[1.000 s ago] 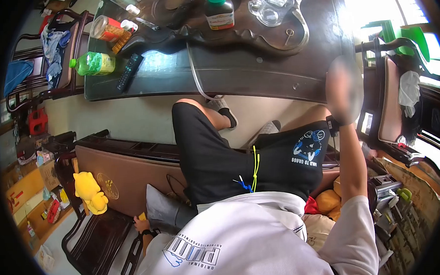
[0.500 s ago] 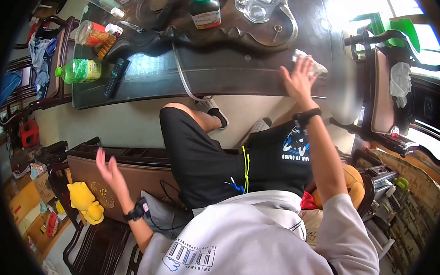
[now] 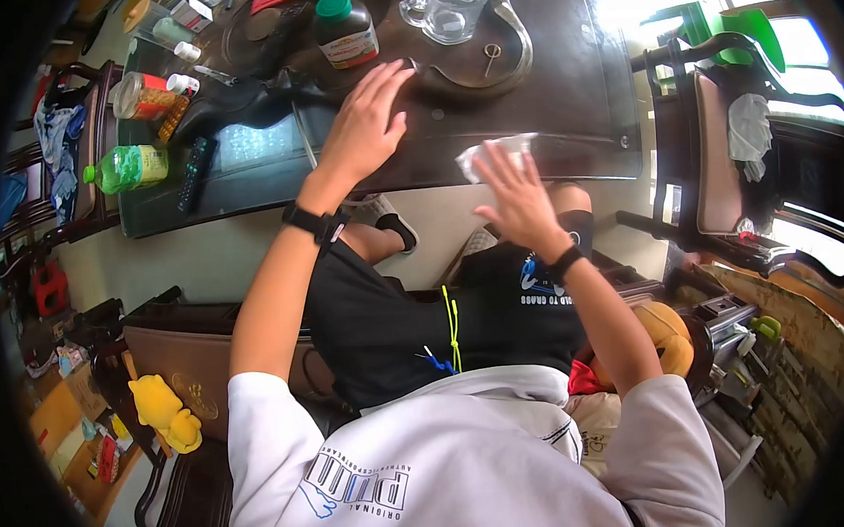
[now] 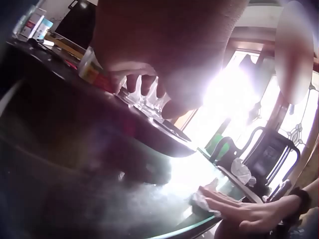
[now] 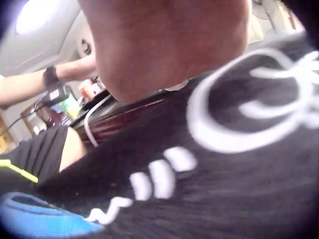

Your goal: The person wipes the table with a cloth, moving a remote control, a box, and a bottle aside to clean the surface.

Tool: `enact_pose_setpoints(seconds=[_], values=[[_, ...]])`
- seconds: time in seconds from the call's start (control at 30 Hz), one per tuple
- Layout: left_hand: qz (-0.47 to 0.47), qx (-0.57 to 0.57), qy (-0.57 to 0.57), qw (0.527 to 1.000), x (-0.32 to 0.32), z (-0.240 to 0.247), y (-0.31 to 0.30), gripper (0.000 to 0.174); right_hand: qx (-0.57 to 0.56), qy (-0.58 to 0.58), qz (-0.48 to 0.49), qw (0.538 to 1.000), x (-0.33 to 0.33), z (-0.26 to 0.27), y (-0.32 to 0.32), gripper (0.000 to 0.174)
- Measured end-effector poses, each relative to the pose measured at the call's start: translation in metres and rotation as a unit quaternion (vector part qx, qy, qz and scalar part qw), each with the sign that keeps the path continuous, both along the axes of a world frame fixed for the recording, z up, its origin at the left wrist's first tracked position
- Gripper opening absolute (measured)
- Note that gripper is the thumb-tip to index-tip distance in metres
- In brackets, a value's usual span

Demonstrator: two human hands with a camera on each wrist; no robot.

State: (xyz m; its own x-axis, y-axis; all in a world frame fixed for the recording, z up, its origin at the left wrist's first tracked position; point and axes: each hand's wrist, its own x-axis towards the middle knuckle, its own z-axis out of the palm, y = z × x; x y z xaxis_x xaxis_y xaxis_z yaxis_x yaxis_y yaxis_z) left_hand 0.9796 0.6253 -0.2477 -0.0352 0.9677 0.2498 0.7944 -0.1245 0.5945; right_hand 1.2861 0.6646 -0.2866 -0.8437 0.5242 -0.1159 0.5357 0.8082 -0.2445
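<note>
My right hand (image 3: 523,203) lies with straight fingers on a crumpled white tissue (image 3: 469,167) at the front edge of the glass-topped table (image 3: 577,158). In the left wrist view the tissue (image 4: 201,203) sits under those fingers, flat on the shiny glass. My left hand (image 3: 364,125) reaches over the table, its fingers extended and holding nothing. Its fingertips come close to the curved rim of a dark carved tray (image 3: 475,84), just below a dark bottle with a green cap (image 3: 346,41). The right wrist view shows mostly the shorts, with the right hand's fingers hidden.
A clear glass pitcher (image 3: 451,22) and a key-like metal piece (image 3: 491,58) are on the tray. Leftward lie a remote (image 3: 195,174), a green bottle (image 3: 135,169) and a snack jar (image 3: 140,97). A pale tube (image 3: 306,141) hangs over the table edge. Chairs (image 3: 719,156) flank the table.
My left hand has come up from the bench beside me to over the table. The right hand has slid leftward along the table's front edge with the tissue beneath it. The head view has shifted slightly.
</note>
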Motion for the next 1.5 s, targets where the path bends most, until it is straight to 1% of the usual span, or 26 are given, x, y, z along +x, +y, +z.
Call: enact_pose_setpoints(seconds=[0.03, 0.1, 0.2, 0.23, 0.27, 0.3, 0.37, 0.4, 0.47, 0.57, 0.63, 0.7, 0.73, 0.8, 0.83, 0.9, 0.97, 1.0, 1.07, 1.13, 1.17, 1.23, 1.27, 1.33, 1.43, 1.5], values=[[-0.001, -0.001, -0.002, 1.0, 0.006, -0.006, 0.009, 0.059, 0.001, -0.007, -0.033, 0.999, 0.017, -0.003, 0.01, 0.081], [0.003, -0.036, 0.094, 0.995, 0.014, -0.019, 0.02, 0.066, 0.0, -0.029, -0.124, 0.992, 0.046, -0.008, 0.033, 0.077], [0.005, -0.065, 0.128, 0.99, 0.017, -0.032, 0.023, 0.073, 0.035, -0.003, -0.235, 0.971, 0.079, -0.036, 0.071, 0.072], [0.009, -0.063, 0.144, 0.987, 0.017, -0.033, 0.023, 0.074, 0.04, -0.003, -0.277, 0.96, 0.077, -0.037, 0.079, 0.071], [0.01, -0.066, 0.144, 0.987, 0.015, -0.034, 0.023, 0.074, 0.008, -0.018, -0.318, 0.948, 0.072, -0.039, 0.085, 0.077], [0.001, -0.075, 0.141, 0.987, 0.012, -0.034, 0.024, 0.075, 0.006, -0.019, -0.317, 0.948, 0.059, -0.041, 0.087, 0.077], [-0.011, -0.085, 0.136, 0.987, 0.011, -0.032, 0.025, 0.076, 0.014, -0.006, -0.424, 0.906, 0.026, -0.043, 0.08, 0.089], [-0.016, -0.095, 0.124, 0.988, 0.009, -0.031, 0.026, 0.077, -0.009, 0.005, -0.412, 0.911, 0.01, -0.04, 0.074, 0.098], [-0.021, -0.109, 0.112, 0.987, 0.007, -0.029, 0.026, 0.078, -0.006, 0.023, -0.345, 0.938, -0.025, -0.038, 0.049, 0.098], [-0.033, -0.127, 0.103, 0.986, 0.003, -0.029, 0.029, 0.078, 0.07, 0.023, -0.205, 0.976, -0.072, -0.038, 0.001, 0.103], [-0.036, -0.129, 0.103, 0.986, 0.002, -0.031, 0.029, 0.079, 0.032, 0.059, -0.159, 0.985, -0.095, -0.03, -0.03, 0.104], [-0.038, -0.135, 0.105, 0.985, 0.002, -0.028, 0.029, 0.079, 0.01, 0.068, -0.087, 0.994, -0.1, -0.017, -0.049, 0.1], [-0.04, -0.139, 0.107, 0.984, 0.001, -0.026, 0.03, 0.079, 0.012, 0.07, -0.09, 0.993, -0.093, -0.014, -0.05, 0.1], [-0.048, -0.138, 0.111, 0.983, -0.001, -0.023, 0.031, 0.077, -0.006, 0.064, 0.037, 0.997, -0.071, -0.009, -0.04, 0.094], [-0.054, -0.139, 0.111, 0.983, -0.002, -0.022, 0.031, 0.075, 0.011, 0.045, 0.056, 0.997, -0.059, -0.004, -0.03, 0.089], [-0.057, -0.138, 0.096, 0.984, -0.007, -0.021, 0.031, 0.074, 0.013, 0.027, 0.048, 0.998, -0.035, -0.003, -0.008, 0.085], [-0.077, -0.144, 0.023, 0.986, -0.017, -0.021, 0.03, 0.078, 0.021, 0.018, -0.031, 0.999, -0.01, -0.007, 0.017, 0.08], [-0.072, -0.146, 0.023, 0.986, -0.021, -0.015, 0.026, 0.078, 0.032, 0.023, -0.07, 0.997, 0.001, -0.013, 0.032, 0.079], [-0.055, -0.135, -0.139, 0.979, -0.033, 0.004, 0.012, 0.075, 0.043, 0.038, -0.146, 0.988, 0.007, -0.029, 0.055, 0.076], [-0.028, -0.122, -0.119, 0.985, -0.054, 0.007, -0.014, 0.074, 0.012, 0.05, -0.225, 0.973, -0.011, -0.035, 0.064, 0.079], [-0.011, -0.106, -0.102, 0.989, -0.063, 0.01, -0.029, 0.073, 0.007, 0.052, -0.218, 0.974, -0.025, -0.041, 0.062, 0.079], [0.03, -0.14, -0.121, 0.982, -0.08, 0.012, -0.061, 0.069, 0.061, 0.06, -0.317, 0.945, -0.061, -0.05, 0.05, 0.089], [0.059, -0.16, -0.079, 0.982, -0.089, 0.001, -0.08, 0.067, 0.04, 0.048, -0.293, 0.954, -0.074, -0.049, 0.045, 0.097], [0.106, -0.206, -0.015, 0.973, -0.098, -0.019, -0.11, 0.062, 0.043, 0.06, -0.255, 0.964, -0.104, -0.046, 0.024, 0.098], [0.132, -0.205, 0.023, 0.97, -0.087, -0.035, -0.133, 0.06, 0.074, 0.092, -0.229, 0.966, -0.128, -0.041, -0.003, 0.099], [0.136, -0.192, 0.06, 0.97, -0.078, -0.047, -0.138, 0.062, 0.06, 0.077, -0.142, 0.985, -0.134, -0.036, -0.019, 0.1]])
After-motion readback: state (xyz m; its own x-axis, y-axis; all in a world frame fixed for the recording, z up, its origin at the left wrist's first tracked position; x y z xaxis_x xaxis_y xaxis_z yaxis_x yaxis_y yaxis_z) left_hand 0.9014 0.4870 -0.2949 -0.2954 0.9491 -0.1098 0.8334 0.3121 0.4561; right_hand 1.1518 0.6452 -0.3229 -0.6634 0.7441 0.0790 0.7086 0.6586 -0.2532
